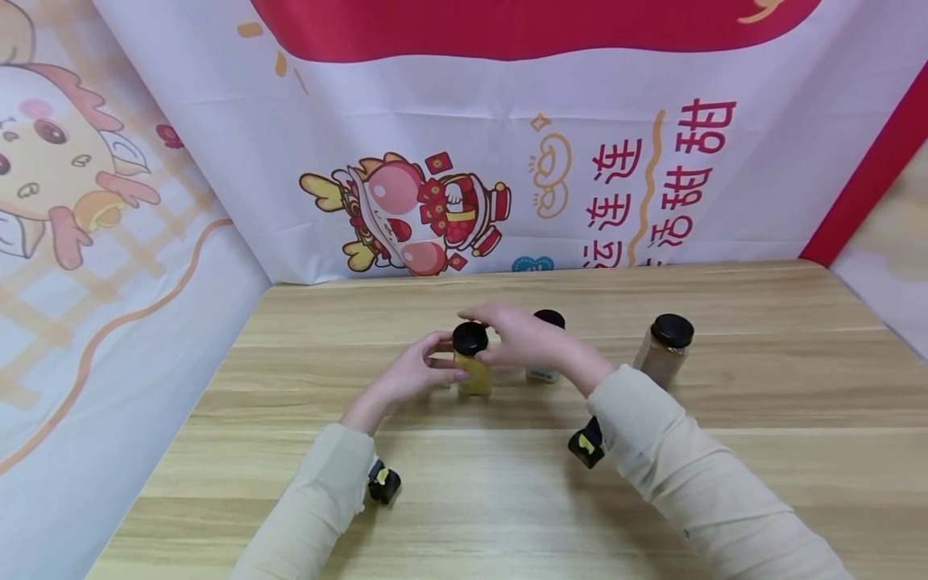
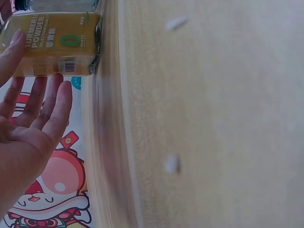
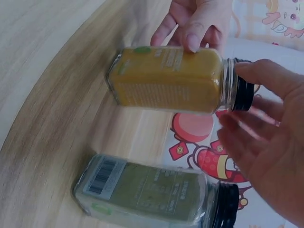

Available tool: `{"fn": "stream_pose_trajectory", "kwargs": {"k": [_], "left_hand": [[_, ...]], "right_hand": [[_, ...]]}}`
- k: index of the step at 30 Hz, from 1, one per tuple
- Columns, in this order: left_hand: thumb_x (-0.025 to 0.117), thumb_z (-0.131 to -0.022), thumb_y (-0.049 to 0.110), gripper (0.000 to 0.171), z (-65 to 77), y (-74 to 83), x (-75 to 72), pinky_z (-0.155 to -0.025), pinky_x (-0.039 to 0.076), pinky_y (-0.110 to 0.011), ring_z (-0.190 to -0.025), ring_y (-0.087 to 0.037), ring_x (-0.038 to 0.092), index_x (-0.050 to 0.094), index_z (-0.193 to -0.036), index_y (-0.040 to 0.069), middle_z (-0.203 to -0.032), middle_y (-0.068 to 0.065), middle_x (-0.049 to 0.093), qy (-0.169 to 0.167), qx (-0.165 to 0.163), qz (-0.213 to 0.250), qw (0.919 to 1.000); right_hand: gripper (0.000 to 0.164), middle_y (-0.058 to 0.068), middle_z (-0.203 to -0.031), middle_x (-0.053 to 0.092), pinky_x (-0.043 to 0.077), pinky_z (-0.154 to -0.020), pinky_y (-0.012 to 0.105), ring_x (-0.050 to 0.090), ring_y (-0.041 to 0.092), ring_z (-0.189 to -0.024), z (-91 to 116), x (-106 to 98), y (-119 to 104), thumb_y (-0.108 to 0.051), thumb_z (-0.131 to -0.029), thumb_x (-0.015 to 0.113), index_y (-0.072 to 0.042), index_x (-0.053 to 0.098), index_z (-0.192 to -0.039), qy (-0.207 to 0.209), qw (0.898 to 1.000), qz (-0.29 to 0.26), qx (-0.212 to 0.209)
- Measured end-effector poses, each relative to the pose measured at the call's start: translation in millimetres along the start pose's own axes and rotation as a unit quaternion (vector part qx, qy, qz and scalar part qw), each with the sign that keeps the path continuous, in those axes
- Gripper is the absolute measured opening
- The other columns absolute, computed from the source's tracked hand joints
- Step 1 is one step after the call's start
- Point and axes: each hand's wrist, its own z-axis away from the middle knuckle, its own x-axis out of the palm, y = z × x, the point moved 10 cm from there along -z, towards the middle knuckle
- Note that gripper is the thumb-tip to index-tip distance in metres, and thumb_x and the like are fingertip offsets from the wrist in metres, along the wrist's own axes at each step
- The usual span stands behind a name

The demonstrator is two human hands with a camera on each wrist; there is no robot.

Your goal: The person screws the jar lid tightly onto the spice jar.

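Note:
A glass jar of yellow turmeric powder (image 1: 474,375) with a black screw lid (image 1: 470,338) stands upright on the wooden table. My left hand (image 1: 415,372) holds its side, thumb across the label and fingertips along the edge in the left wrist view. From the other side my right hand (image 1: 525,337) reaches around the lid. Its thumb (image 3: 266,71) rests at the lid's rim, while the other fingers spread loosely behind and below it. Just right of it, partly hidden by the right hand, is a jar of greenish powder (image 3: 152,192), also black-lidded.
Farther right stands a black-lidded jar of brown powder (image 1: 661,361), partly behind the right sleeve (image 1: 652,427). Small black devices (image 1: 384,483) show beside both forearms. A printed cloth (image 1: 435,105) hangs along the table's back edge.

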Motion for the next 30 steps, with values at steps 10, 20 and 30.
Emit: {"fn": "stream_pose_trajectory", "kwargs": {"k": [10,20,30], "left_hand": [[0.068,-0.087,0.01,0.058,0.2,-0.5,-0.4,-0.103,0.047,-0.042,-0.127,-0.035,0.052,0.044,-0.139,0.013,-0.144,-0.015,0.045,0.003,0.001,0.002,1.0],[0.068,-0.087,0.009,0.058,0.3,-0.2,-0.7,-0.105,0.045,-0.045,-0.126,-0.035,0.053,0.044,-0.139,0.013,-0.144,-0.014,0.046,0.006,0.001,0.002,1.0],[0.069,-0.088,0.014,0.057,0.2,-3.8,0.5,-0.102,0.048,-0.042,-0.127,-0.034,0.052,0.044,-0.139,0.016,-0.145,-0.014,0.045,0.001,-0.004,-0.005,1.0]], "right_hand": [[0.048,0.009,-0.137,0.056,0.043,-0.108,0.043,0.052,0.025,-0.127,-1.2,-2.2,1.6,-0.014,-0.09,0.066,-0.009,0.053,-0.135,0.002,1.0,-0.019,0.018],[0.045,0.01,-0.129,0.06,0.048,-0.103,0.041,0.057,0.024,-0.119,-3.4,-5.2,-2.5,-0.014,-0.087,0.07,-0.006,0.056,-0.129,0.014,1.0,-0.004,0.012],[0.047,0.011,-0.124,0.062,0.05,-0.1,0.038,0.059,0.023,-0.114,-2.7,-6.7,-7.5,-0.021,-0.084,0.074,-0.005,0.058,-0.125,0.027,0.999,0.035,0.007]]}}
